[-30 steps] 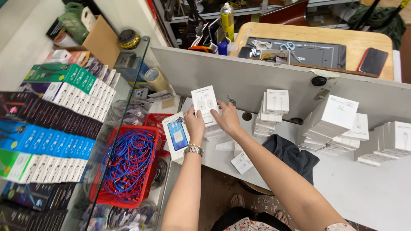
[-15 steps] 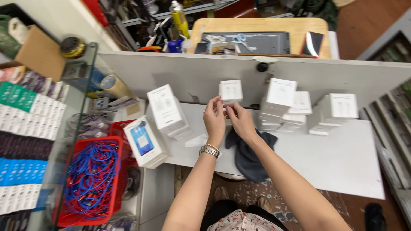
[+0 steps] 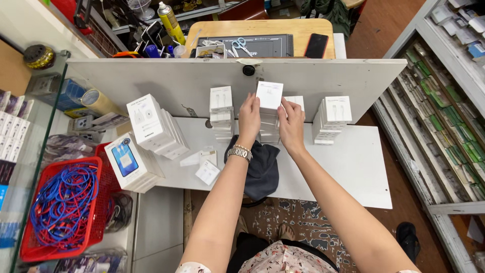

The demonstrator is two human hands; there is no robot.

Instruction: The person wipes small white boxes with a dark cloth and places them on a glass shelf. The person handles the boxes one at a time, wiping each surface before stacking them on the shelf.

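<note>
Both hands hold one small white box (image 3: 269, 95) above a stack of like boxes (image 3: 269, 127) on the white table (image 3: 348, 162). My left hand (image 3: 248, 117), with a metal bracelet at the wrist, grips the box's left side. My right hand (image 3: 291, 121) grips its right side. Another stack of white boxes (image 3: 221, 108) stands just to the left, and a third stack (image 3: 331, 119) to the right. A dark cloth (image 3: 262, 169) lies under my forearms at the table's front edge.
Larger white boxes (image 3: 154, 126) and a box with a blue picture (image 3: 129, 162) sit at the left. A red basket of blue and red cables (image 3: 60, 207) stands lower left. A white upright panel (image 3: 202, 83) backs the table, with a wooden desk (image 3: 262, 35) behind. Shelves (image 3: 444, 111) line the right.
The view has swung right. My hands, which were at the stacks, now hold one white box raised over the middle stack.
</note>
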